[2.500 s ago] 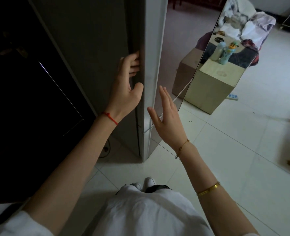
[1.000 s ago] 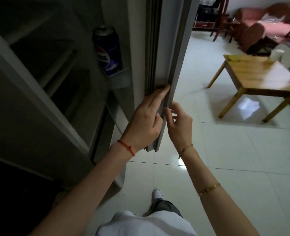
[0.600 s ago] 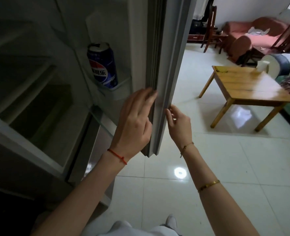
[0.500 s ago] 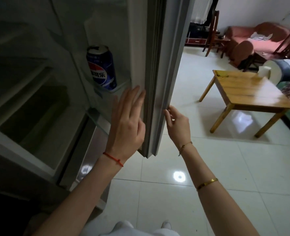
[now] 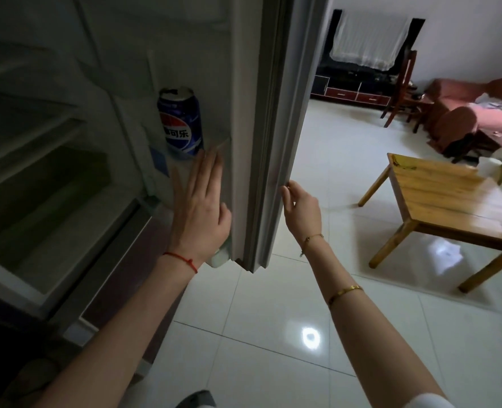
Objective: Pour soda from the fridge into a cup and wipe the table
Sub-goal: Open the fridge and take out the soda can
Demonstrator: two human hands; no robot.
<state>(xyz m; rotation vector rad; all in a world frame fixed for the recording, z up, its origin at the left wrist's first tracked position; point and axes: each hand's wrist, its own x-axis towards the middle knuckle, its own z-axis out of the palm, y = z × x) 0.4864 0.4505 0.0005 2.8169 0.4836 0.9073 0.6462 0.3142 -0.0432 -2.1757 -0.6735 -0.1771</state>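
Head view shows the flat, empty left hand (image 5: 201, 207) near the blue cylindrical metal soda can (image 5: 181, 122) on the grey fridge door (image 5: 276, 113). Right hand (image 5: 301, 206) pinches the door edge. A hasty reach may topple the can.

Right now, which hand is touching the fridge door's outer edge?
The right hand: its fingertips curl onto the fridge door edge. The left hand is flat and open inside, below the soda can.
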